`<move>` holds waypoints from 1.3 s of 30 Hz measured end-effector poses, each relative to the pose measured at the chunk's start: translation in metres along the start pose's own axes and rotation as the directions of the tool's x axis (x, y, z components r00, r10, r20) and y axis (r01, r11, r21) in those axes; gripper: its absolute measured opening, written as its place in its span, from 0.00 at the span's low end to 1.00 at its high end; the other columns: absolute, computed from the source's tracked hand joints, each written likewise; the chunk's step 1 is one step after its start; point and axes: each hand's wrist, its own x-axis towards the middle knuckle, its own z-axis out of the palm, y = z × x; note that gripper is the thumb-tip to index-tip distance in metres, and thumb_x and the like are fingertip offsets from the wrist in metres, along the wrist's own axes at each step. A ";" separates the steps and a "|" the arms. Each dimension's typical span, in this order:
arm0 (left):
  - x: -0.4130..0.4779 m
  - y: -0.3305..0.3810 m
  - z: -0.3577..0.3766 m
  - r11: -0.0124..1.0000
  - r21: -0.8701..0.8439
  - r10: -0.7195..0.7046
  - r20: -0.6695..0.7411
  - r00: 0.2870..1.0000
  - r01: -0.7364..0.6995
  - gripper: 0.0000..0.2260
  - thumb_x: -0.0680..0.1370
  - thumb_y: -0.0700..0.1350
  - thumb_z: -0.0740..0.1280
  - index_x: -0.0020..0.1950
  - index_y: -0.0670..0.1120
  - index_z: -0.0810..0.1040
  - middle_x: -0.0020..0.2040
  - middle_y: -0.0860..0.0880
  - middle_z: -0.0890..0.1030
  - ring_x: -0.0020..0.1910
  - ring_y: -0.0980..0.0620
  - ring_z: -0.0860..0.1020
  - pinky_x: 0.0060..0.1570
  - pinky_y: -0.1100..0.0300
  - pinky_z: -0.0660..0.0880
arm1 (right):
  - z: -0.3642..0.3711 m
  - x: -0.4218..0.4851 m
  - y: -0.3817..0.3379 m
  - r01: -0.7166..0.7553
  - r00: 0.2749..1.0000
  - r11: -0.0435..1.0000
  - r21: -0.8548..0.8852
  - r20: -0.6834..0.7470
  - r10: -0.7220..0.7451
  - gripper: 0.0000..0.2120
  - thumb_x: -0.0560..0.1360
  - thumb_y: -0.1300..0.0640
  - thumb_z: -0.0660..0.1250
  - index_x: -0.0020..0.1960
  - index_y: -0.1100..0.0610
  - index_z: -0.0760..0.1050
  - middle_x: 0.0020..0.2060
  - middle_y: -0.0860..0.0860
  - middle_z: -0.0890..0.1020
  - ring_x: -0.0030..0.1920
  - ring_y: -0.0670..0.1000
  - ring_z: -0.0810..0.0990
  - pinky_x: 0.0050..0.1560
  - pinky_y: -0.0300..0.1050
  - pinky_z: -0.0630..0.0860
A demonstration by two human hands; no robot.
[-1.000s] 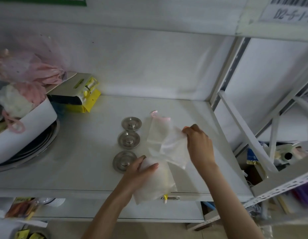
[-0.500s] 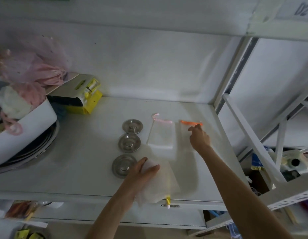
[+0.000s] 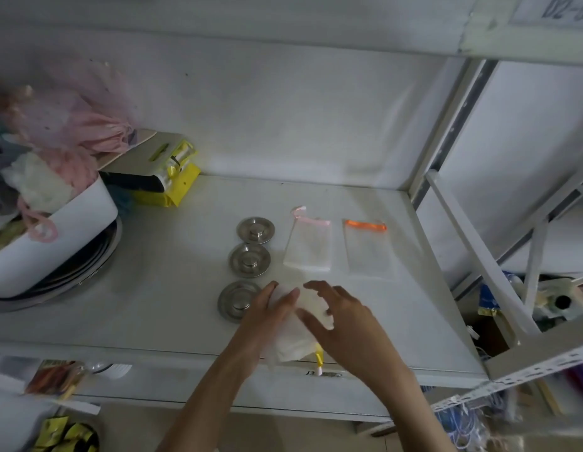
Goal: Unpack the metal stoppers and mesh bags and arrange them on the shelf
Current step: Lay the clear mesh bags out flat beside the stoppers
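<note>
Three round metal stoppers stand in a column on the white shelf [image 3: 172, 288]: the far one [image 3: 255, 230], the middle one [image 3: 250, 260] and the near one [image 3: 237, 301]. Right of them lie two flat mesh bags, one with a pink drawstring [image 3: 308, 247], one with an orange ribbon [image 3: 368, 251]. Near the front edge is a bundle of white mesh bags [image 3: 295, 334] with a yellow cord. My left hand [image 3: 267, 318] grips the bundle from the left. My right hand [image 3: 342, 318] lies over its right side, fingers spread; whether it pinches a bag is hidden.
A white tub [image 3: 52, 233] stuffed with pink and white mesh items sits on stacked metal pans at the left. Yellow packaged goods [image 3: 166, 177] lie behind it. White shelf uprights and braces [image 3: 472, 256] run along the right, with clutter below.
My right hand carried a mesh bag to the right, laid it flat beside the pink-string bag, then came back onto the bundle. My left hand stayed on the bundle.
</note>
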 end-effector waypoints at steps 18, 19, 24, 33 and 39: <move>-0.007 -0.029 -0.016 0.973 0.226 0.042 0.026 0.999 -0.047 0.10 0.77 0.51 0.63 0.40 0.47 0.72 0.35 0.49 0.71 0.25 0.63 0.69 0.27 0.69 0.66 | -0.011 0.005 0.016 -0.016 0.966 0.984 -0.179 -0.258 -0.031 0.08 0.79 0.64 0.58 0.53 0.58 0.75 0.46 0.55 0.78 0.44 0.57 0.78 0.37 0.46 0.71; -0.009 -0.031 -0.018 0.971 0.234 0.038 0.016 0.999 -0.041 0.08 0.77 0.51 0.64 0.42 0.47 0.74 0.36 0.49 0.73 0.23 0.63 0.70 0.23 0.71 0.65 | -0.012 0.013 0.015 -0.035 0.963 0.981 -0.188 -0.268 -0.017 0.09 0.79 0.64 0.57 0.53 0.58 0.75 0.46 0.55 0.78 0.44 0.58 0.78 0.37 0.45 0.69; -0.021 -0.040 -0.036 0.962 0.274 0.004 0.021 1.000 -0.010 0.04 0.76 0.47 0.67 0.50 0.52 0.79 0.36 0.51 0.75 0.26 0.62 0.72 0.20 0.71 0.63 | -0.025 0.057 0.007 -0.109 0.927 0.968 -0.226 -0.374 0.017 0.10 0.79 0.64 0.57 0.56 0.58 0.74 0.49 0.58 0.79 0.47 0.62 0.79 0.42 0.50 0.74; -0.032 -0.032 -0.050 0.948 0.318 0.007 -0.009 1.000 -0.004 0.05 0.75 0.49 0.67 0.47 0.49 0.81 0.42 0.52 0.79 0.37 0.60 0.74 0.28 0.67 0.67 | -0.006 0.049 0.011 -0.093 0.961 0.939 -0.331 -0.277 -0.003 0.12 0.77 0.66 0.59 0.56 0.54 0.73 0.49 0.55 0.79 0.46 0.60 0.81 0.37 0.45 0.68; -0.032 -0.021 -0.056 0.963 0.264 0.062 -0.029 0.998 -0.052 0.06 0.76 0.49 0.67 0.48 0.48 0.80 0.48 0.48 0.80 0.41 0.56 0.75 0.35 0.64 0.67 | 0.050 0.002 0.032 -0.097 0.982 0.894 -0.438 0.107 0.159 0.12 0.76 0.66 0.56 0.58 0.56 0.69 0.47 0.54 0.78 0.52 0.59 0.80 0.41 0.47 0.69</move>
